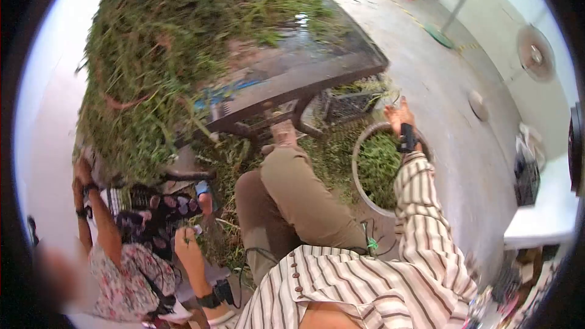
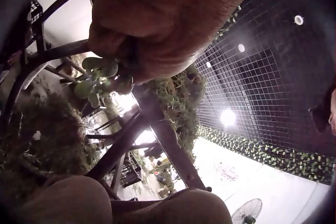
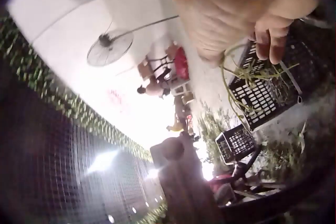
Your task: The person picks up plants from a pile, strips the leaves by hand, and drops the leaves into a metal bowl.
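My left hand (image 1: 187, 245) is low beside my left thigh. In the left wrist view its curled fingers pinch a small sprig with rounded green leaves (image 2: 97, 79). My right hand (image 1: 399, 116) reaches out over the far rim of a round tub (image 1: 358, 186) of green leafy tips. Its thumb and fingers are spread apart. Thin green stems (image 3: 244, 77) lie loosely across the space beside the right fingertips, in front of a black slatted crate (image 3: 257, 100).
A dark table (image 1: 292, 82) carries a large heap of cut greens (image 1: 158, 36). Another person (image 1: 134, 274) in a floral top sits at the left, hands by the heap. Loose greens cover the floor beneath the table. Standing fans (image 1: 536, 53) are along the right wall.
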